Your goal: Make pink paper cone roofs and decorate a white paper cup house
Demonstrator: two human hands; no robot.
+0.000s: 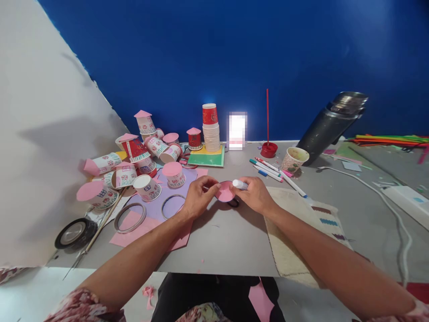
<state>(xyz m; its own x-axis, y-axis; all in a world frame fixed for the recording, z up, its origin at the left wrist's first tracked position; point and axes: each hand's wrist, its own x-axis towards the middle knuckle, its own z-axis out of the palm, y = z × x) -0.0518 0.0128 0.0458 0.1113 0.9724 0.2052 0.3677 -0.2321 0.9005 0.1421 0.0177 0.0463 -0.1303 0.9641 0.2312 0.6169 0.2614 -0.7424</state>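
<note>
A small pink paper disc point(225, 191) with a dark rim is held between my hands above the grey table. My left hand point(202, 193) pinches its left edge between thumb and fingers. At its right edge, my right hand point(254, 192) is closed around a white glue stick or thick marker point(240, 184), and its fingertips are close to the disc. Part of a dark ring-shaped thing point(233, 203) shows just below the disc. To the left, a white paper cup with a pink round top point(173, 173) stands on purple paper point(160, 184).
Decorated paper cups point(125, 174) crowd the left, near tape rolls point(130, 218) and scissors. Stacked cups point(211, 134) stand at the back. Markers point(268, 170), a paper cup point(294, 160), a dark flask point(326, 127), a cream cloth point(291, 232) and a white cable point(385, 197) lie right.
</note>
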